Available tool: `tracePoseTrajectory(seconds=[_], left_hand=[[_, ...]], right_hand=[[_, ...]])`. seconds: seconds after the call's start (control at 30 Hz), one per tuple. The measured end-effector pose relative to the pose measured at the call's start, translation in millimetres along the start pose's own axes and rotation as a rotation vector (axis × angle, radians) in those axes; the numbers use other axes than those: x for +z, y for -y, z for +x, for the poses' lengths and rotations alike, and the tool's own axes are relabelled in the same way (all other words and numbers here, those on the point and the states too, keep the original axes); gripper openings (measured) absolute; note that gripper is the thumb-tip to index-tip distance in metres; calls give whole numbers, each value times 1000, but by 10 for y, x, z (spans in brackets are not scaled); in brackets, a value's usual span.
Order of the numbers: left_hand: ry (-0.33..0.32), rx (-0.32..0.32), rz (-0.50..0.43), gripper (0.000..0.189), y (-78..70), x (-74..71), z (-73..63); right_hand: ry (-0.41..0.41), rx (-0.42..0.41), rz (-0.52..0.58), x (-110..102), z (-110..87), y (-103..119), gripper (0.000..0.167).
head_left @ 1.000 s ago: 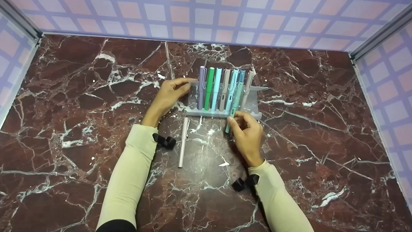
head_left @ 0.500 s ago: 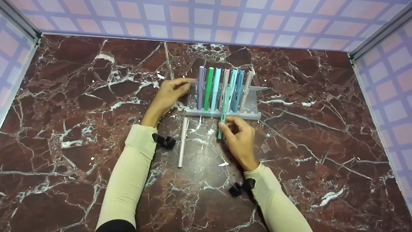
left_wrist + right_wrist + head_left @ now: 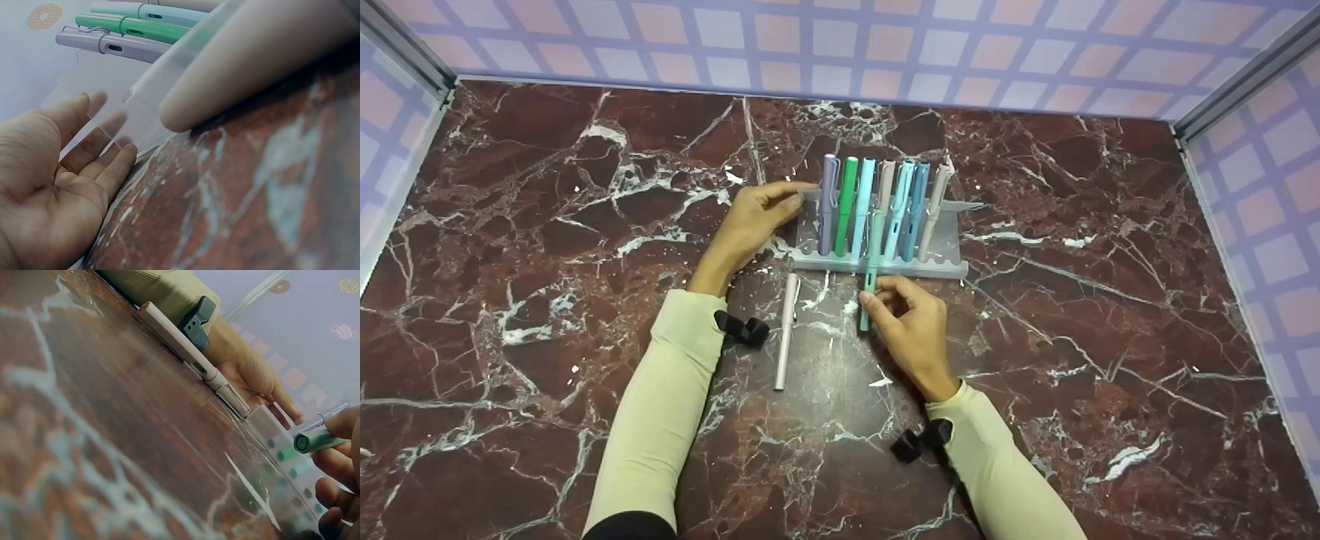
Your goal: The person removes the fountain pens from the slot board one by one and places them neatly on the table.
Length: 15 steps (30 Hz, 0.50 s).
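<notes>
- At the left end of the rack [image 3: 941, 269], the left hand [image 3: 754, 221] pinched the edge of its clear panel [image 3: 107, 73], some fingers showing through it; probably this grip steadied a light stand against nudges.
- Before the rack's front, right of its middle, the right hand [image 3: 913, 319] pinched the teal pen [image 3: 873, 251] near its lower end, thumb against finger. Such a low hold seemed chosen to leave the upper length free and keep the knuckles outside the row.
- Over the rack's front rail, the upper part of that pen overlapped the row; whether it touched the rail, I could not tell.
- On the rack, from left to right, stood the purple pen [image 3: 827, 214], green pen [image 3: 845, 210], pale blue pen [image 3: 862, 214], taupe pen [image 3: 887, 180], sky pen [image 3: 900, 210], dark blue pen [image 3: 916, 214] and beige pen [image 3: 936, 210], apparently spaced by the scalloped rail.
- Just before the rack's left front corner, the loose pen [image 3: 787, 330] lay on the table [image 3: 1072, 285], clip end towards the rack, perhaps for easy reach.
</notes>
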<state>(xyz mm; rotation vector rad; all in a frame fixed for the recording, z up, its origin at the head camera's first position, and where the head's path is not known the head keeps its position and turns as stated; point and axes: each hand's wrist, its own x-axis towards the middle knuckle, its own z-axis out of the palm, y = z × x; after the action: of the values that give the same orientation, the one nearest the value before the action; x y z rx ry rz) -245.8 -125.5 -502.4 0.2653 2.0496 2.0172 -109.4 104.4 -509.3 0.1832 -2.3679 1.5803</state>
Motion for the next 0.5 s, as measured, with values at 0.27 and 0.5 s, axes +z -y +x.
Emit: tracePoseTrajectory(seconds=[0.27, 0.5], left_hand=[[-1, -5, 5, 28, 4, -5, 0], [2, -4, 8, 28, 3, -5, 0]], right_hand=[[65, -37, -44, 22, -40, 14, 15], [135, -68, -88, 62, -89, 43, 16]])
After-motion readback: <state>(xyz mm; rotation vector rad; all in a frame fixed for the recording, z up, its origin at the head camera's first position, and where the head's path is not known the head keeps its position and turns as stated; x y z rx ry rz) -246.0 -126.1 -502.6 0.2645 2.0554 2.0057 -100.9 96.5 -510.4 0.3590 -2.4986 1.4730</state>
